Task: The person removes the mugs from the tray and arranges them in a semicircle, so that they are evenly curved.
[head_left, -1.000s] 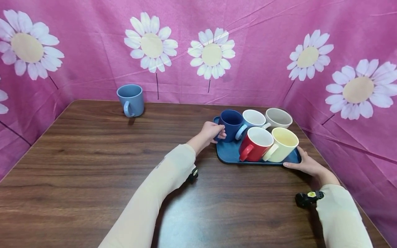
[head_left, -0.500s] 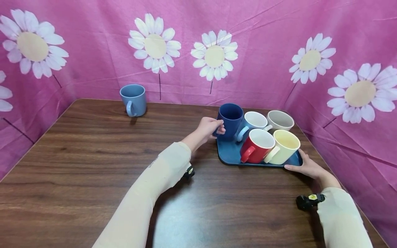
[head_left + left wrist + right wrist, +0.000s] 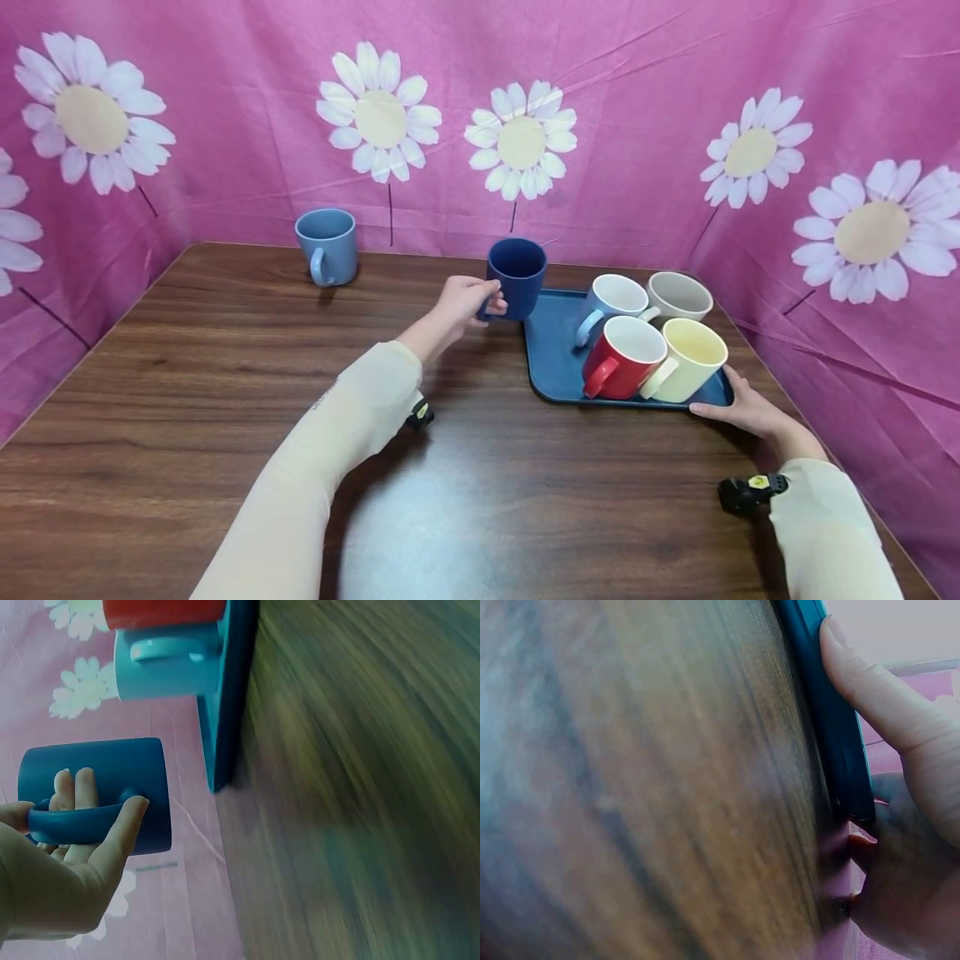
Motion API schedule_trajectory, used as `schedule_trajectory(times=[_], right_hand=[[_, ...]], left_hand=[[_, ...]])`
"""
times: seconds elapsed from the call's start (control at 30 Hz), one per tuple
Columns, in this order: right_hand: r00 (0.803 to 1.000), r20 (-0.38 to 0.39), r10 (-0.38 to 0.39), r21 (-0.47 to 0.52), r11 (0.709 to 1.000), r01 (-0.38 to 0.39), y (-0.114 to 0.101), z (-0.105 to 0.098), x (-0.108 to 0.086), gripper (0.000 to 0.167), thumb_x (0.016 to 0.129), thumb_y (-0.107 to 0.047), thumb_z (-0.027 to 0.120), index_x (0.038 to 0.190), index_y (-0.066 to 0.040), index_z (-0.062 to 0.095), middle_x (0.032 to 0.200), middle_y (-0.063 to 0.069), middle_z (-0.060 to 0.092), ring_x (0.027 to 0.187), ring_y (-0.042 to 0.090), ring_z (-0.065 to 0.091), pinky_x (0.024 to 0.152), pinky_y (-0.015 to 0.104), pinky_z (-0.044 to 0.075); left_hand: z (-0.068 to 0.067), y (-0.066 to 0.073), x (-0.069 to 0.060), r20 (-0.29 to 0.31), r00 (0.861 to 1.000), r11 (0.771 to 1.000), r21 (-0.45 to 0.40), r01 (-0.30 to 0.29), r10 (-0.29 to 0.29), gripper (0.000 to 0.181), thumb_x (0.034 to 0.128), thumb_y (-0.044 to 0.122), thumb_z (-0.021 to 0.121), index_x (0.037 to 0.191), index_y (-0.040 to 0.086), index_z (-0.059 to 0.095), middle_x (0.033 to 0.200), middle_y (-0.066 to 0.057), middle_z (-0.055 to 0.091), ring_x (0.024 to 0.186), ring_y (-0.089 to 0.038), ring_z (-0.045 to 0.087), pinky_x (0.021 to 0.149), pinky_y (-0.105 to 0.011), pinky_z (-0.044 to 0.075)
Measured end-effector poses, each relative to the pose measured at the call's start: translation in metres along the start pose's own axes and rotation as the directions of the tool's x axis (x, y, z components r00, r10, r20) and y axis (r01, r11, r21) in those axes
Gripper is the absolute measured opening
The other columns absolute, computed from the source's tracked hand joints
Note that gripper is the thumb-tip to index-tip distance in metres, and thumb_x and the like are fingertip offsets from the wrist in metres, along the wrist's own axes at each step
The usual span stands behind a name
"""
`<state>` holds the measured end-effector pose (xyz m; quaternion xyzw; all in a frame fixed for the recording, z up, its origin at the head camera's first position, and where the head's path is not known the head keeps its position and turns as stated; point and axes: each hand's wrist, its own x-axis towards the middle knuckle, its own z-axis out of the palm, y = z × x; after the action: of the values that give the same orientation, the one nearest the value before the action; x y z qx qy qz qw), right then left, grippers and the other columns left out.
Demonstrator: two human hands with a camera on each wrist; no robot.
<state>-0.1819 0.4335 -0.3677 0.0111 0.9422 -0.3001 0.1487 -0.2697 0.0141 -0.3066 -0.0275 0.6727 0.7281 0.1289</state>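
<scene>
The left hand [image 3: 459,302] grips a dark blue mug [image 3: 522,279] by its handle, just off the left edge of the blue tray [image 3: 555,383]. In the left wrist view the fingers of that hand [image 3: 67,877] curl through the handle of the upright mug [image 3: 97,769], which is held above the table. The right hand [image 3: 750,408] holds the tray's near right corner; in the right wrist view its thumb lies on the tray's rim [image 3: 832,727]. Standing on the tray are a red mug [image 3: 618,367], a pale yellow mug [image 3: 693,371], a light blue mug [image 3: 596,310] and a grey mug [image 3: 678,297].
A grey-blue mug [image 3: 333,250] stands at the back left of the brown wooden table [image 3: 225,375], its handle facing the near side. Pink cloth [image 3: 247,125] with white flowers hangs behind the table and along its sides.
The left hand has lifted the dark blue mug from the tray and moved it left, past the tray's edge. The right hand keeps its hold on the tray corner.
</scene>
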Motion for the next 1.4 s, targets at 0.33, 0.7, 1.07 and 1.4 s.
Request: schedule_trajectory(times=[0.33, 0.7, 1.07, 1.4], right_hand=[[1.000, -0.011, -0.012, -0.020, 1.000, 0.012, 0.000, 0.001, 0.000, 0.102, 0.079, -0.038, 0.059, 0.127, 0.012, -0.015, 0.123, 0.045, -0.010, 0.112, 0.054, -0.014, 0.087, 0.064, 0.000], [1.000, -0.017, -0.022, 0.002, 1.000, 0.022, 0.001, 0.003, -0.001, 0.101, 0.078, -0.036, 0.060, 0.128, 0.011, -0.014, 0.123, 0.044, -0.009, 0.112, 0.054, -0.015, 0.087, 0.064, -0.001], [1.000, -0.017, -0.019, 0.015, 1.000, 0.019, 0.003, 0.001, 0.000, 0.102, 0.079, -0.036, 0.059, 0.128, 0.010, -0.016, 0.123, 0.044, -0.012, 0.112, 0.053, -0.017, 0.087, 0.063, -0.002], [1.000, -0.011, -0.023, 0.011, 1.000, 0.023, 0.004, 0.002, 0.001, 0.102, 0.079, -0.037, 0.059, 0.128, 0.010, -0.017, 0.123, 0.044, -0.012, 0.112, 0.053, -0.017, 0.087, 0.064, -0.002]], left_hand=[[-0.049, 0.000, -0.011, -0.056, 0.998, 1.000, -0.008, -0.020, 0.020, 0.018, 0.0859, 0.015, 0.051, 0.086, -0.002, 0.057, 0.058, -0.001, 0.059, 0.060, -0.011, 0.060, 0.066, -0.040, 0.046], [-0.097, 0.003, -0.037, -0.069, 0.997, 0.999, -0.008, -0.039, 0.038, 0.019, 0.0875, 0.015, 0.050, 0.088, -0.003, 0.054, 0.058, 0.001, 0.060, 0.062, -0.010, 0.061, 0.068, -0.040, 0.046], [-0.136, 0.001, -0.067, -0.042, 0.997, 0.997, -0.038, -0.065, 0.064, 0.020, 0.0877, 0.011, 0.048, 0.071, 0.007, 0.058, 0.059, 0.000, 0.061, 0.062, -0.010, 0.061, 0.056, -0.028, 0.049], [-0.150, -0.001, -0.061, -0.097, 0.992, 0.996, -0.006, -0.086, 0.085, 0.021, 0.0874, 0.012, 0.049, 0.070, 0.006, 0.058, 0.059, 0.000, 0.061, 0.061, -0.009, 0.061, 0.052, -0.026, 0.048]])
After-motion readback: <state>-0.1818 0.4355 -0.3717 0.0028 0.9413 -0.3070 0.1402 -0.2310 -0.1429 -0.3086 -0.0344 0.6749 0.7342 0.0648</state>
